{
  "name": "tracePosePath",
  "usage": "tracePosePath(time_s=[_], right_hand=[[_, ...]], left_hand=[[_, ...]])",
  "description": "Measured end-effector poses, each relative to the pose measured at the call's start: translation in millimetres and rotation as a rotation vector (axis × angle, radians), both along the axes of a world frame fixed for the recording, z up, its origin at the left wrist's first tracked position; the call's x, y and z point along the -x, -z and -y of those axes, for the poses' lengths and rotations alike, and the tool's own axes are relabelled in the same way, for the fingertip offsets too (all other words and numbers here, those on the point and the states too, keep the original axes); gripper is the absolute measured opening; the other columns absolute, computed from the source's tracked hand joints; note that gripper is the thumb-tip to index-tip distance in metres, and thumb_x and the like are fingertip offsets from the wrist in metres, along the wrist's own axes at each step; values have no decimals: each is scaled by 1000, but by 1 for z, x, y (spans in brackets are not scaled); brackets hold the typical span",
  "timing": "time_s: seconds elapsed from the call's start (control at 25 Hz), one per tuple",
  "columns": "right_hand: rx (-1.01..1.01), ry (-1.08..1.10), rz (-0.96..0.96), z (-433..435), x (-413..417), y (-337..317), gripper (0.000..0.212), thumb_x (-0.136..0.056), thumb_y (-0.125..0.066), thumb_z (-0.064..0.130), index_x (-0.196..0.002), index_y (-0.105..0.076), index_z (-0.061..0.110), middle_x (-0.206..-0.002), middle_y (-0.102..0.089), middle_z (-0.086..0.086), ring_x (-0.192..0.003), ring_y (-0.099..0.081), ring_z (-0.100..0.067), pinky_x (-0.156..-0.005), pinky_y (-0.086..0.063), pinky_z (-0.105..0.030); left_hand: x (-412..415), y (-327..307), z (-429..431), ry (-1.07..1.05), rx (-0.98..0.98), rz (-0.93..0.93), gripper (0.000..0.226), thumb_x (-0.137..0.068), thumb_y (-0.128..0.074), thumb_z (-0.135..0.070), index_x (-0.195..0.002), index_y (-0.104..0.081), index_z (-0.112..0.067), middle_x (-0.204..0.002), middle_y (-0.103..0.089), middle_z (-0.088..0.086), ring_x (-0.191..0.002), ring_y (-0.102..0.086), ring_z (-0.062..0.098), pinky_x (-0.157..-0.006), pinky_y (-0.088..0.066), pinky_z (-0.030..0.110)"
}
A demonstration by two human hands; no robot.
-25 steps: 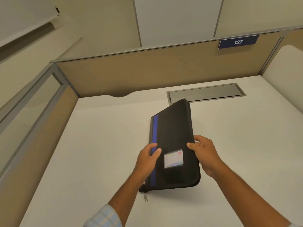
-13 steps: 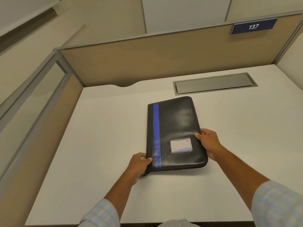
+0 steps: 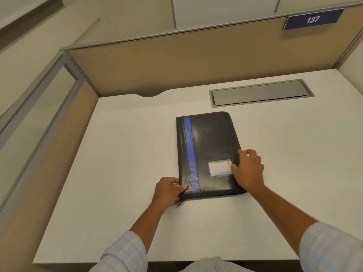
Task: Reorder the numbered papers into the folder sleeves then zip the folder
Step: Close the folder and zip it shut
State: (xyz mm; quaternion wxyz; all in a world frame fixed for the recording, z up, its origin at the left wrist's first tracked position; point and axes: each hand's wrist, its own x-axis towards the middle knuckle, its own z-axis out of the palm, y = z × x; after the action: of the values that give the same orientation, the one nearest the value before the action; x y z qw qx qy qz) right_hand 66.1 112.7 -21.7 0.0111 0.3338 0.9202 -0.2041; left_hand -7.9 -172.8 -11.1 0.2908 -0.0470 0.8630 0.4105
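A black zip folder with a blue stripe and a small card label lies flat and closed on the white desk. My left hand grips its near left corner, thumb on top, just above the zipper pull. My right hand rests on the folder's right edge beside the label, fingers curled over the edge. No numbered papers are in view.
A grey cable hatch is set into the desk behind the folder. Tan partition walls close the back and left sides. A sign reading 137 hangs at the upper right.
The folder came down from a tilted, lifted pose and now lies flat on the desk. My left hand slid to the near left corner; my right hand stayed on the right edge.
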Motion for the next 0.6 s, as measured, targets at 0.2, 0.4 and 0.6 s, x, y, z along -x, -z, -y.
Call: tracePosePath(time_s=[0.2, 0.4, 0.6], right_hand=[[233, -190, -256, 83, -21, -12, 10, -91, -71, 19, -99, -72, 14, -95, -67, -4, -86, -61, -23, -78, -51, -39], [418, -238, -149, 142, -33, 3, 17, -88, -76, 26, -76, -71, 16, -64, -63, 9, -65, -58, -14, -69, -50, -33], [571, -66, -21, 181, -38, 11, 37, -81, -83, 44, -74, -70, 10, -66, -69, -6, -60, -65, -19, -64, -59, -39]], left_hand=[[-6, 7, 32, 200, -95, -46, 26, -86, -86, -35, -108, -78, -24, -89, -79, -4, -79, -75, 5, -85, -63, 32], [-8, 21, 55, 416, -26, -165, 31, -78, -91, -22, -107, -80, -26, -97, -73, -11, -89, -68, 1, -84, -53, 19], [-9, 26, 55, 524, -22, -260, 15, -94, -73, -13, -104, -82, -18, -93, -72, -12, -87, -65, 1, -79, -47, 12]])
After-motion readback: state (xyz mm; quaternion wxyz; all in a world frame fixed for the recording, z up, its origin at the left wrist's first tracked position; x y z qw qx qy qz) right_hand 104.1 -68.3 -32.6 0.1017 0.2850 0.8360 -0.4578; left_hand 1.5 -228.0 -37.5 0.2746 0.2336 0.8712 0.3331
